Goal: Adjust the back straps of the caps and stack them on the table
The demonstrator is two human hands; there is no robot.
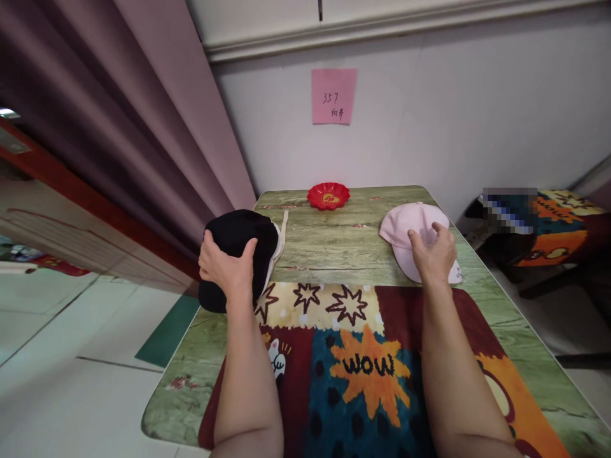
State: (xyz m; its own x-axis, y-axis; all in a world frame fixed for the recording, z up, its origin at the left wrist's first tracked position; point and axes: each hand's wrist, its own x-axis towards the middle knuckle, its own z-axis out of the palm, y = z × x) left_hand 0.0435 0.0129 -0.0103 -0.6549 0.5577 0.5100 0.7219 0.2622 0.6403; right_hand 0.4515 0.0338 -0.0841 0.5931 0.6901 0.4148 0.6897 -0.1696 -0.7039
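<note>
At the table's left edge lies a black cap (238, 229), with something white showing along its right side. My left hand (226, 264) rests on the black cap, thumb and fingers spread wide over its crown. Toward the right edge sits a pink cap (401, 222), its brim toward me. My right hand (434, 254) is on the pink cap, thumb and fingertips curved against the crown with a gap between them; whether they grip the fabric is not clear.
A red scalloped dish (328, 196) stands at the back of the wood-patterned table (324, 245). A colourful mat (344, 394) covers the near part. Behind is a wall with a pink note (334, 95); a curtain (191, 114) hangs at the left.
</note>
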